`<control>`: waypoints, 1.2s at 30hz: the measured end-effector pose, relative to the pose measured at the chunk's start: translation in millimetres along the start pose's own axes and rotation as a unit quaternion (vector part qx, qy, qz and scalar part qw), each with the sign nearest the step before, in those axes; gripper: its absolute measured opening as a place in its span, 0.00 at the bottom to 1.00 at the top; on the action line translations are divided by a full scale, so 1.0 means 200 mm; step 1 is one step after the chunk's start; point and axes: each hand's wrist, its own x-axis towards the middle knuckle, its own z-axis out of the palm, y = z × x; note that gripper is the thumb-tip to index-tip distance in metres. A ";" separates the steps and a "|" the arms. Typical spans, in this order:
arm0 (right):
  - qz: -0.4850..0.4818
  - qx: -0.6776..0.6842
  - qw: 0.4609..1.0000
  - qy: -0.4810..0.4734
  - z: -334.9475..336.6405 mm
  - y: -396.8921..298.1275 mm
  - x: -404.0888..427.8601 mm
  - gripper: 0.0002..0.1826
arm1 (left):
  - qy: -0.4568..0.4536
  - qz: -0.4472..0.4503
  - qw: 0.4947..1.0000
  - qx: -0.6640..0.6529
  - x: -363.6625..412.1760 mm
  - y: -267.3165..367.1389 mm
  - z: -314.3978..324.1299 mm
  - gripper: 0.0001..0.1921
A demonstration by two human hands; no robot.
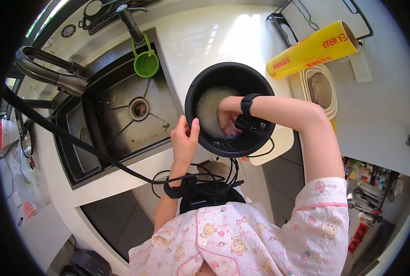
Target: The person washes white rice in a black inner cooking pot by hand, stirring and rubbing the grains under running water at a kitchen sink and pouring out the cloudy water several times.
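Observation:
A black rice cooker inner pot (229,72) sits on the white counter, right of the sink. Cloudy water (211,100), with what looks like rice, covers its bottom. My left hand (185,139) grips the pot's near-left rim, thumb on the near side and fingers along the outer wall. Down inside the pot is my right hand (228,115), fingers pointing into the cloudy water. A black wrist device (249,122) on that arm covers part of it, so I cannot see whether the fingers hold any grains.
The dark sink (122,134) has a pull-out faucet (53,76) and a green strainer (146,64) at its edge. A yellow cling wrap roll (311,48) lies above nested plastic containers (320,89). A cream board (277,146) juts past the counter edge. A black cable (87,145) crosses the sink.

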 end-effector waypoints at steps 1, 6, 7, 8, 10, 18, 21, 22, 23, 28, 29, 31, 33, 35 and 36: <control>0.022 0.049 0.997 0.058 -0.01 -0.01 0.00 0.11 | 0.002 -0.001 1.000 0.003 0.00 0.00 0.00 0.18; 0.045 -0.112 0.992 -0.031 -0.06 -0.02 -0.05 0.18 | 0.004 0.001 1.000 -0.012 -0.01 -0.03 0.02 0.18; 0.031 -0.116 0.993 -0.020 -0.05 0.01 -0.10 0.19 | 0.006 0.002 1.000 -0.015 -0.01 -0.02 0.03 0.18; 0.064 -0.104 0.993 0.003 -0.09 0.07 -0.04 0.20 | 0.002 0.001 1.000 -0.015 -0.01 -0.01 0.04 0.18; 0.009 -0.152 0.982 0.109 -0.05 0.06 -0.30 0.17 | 0.006 0.001 1.000 -0.012 0.00 0.01 0.03 0.18; -0.229 -0.205 0.709 0.635 0.24 0.25 -0.63 0.15 | -0.083 -0.074 0.993 -0.044 0.02 -0.02 -0.06 0.19; -0.195 -0.194 0.740 0.614 0.37 0.36 -0.47 0.14 | -0.136 -0.108 0.984 -0.030 0.02 0.04 -0.08 0.22; -0.225 -0.209 0.696 0.649 0.43 0.39 -0.40 0.15 | -0.152 -0.118 0.981 -0.029 0.03 0.02 -0.09 0.23; -0.256 -0.221 0.652 0.679 0.49 0.41 -0.35 0.15 | -0.145 -0.119 0.982 -0.024 0.02 0.01 -0.11 0.23; -0.290 -0.219 0.576 0.732 0.77 0.45 -0.25 0.26 | -0.168 -0.124 0.977 -0.050 0.01 0.01 -0.13 0.22; -0.325 -0.231 0.498 0.770 0.78 0.47 -0.21 0.26 | -0.168 -0.142 0.974 -0.060 0.01 0.01 -0.13 0.21; -0.319 -0.261 0.454 0.790 0.77 0.47 -0.14 0.27 | -0.173 -0.143 0.971 -0.078 0.00 0.01 -0.14 0.21; -0.313 -0.292 0.407 0.807 0.77 0.44 -0.10 0.27 | -0.174 -0.154 0.968 -0.098 -0.01 -0.03 -0.16 0.20; -0.288 -0.327 0.407 0.803 0.75 0.41 -0.08 0.30 | -0.176 -0.155 0.966 -0.113 -0.01 -0.08 -0.19 0.19; -0.297 -0.343 0.361 0.815 0.72 0.36 -0.10 0.33 | -0.170 -0.160 0.965 -0.118 -0.01 -0.11 -0.21 0.19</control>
